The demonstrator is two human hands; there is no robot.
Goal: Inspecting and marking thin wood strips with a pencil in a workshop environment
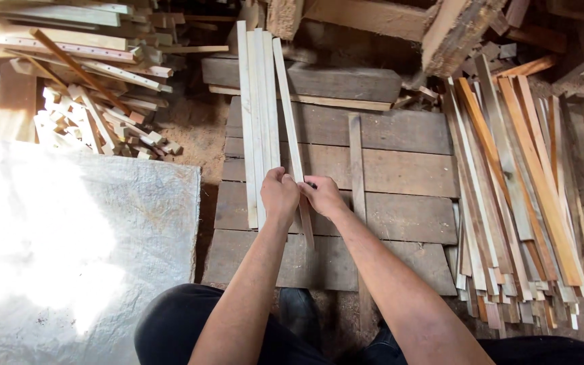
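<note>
Between the two hands a pale slat (290,122) lies angled on the platform (400,169); left hand (279,195) and right hand (322,196) both grip it (more slats (257,101) just left).

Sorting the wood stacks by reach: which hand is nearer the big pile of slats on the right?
Right. The right hand is on the angled strip, closer to that pile; the left hand lies farther, beside it.
</note>
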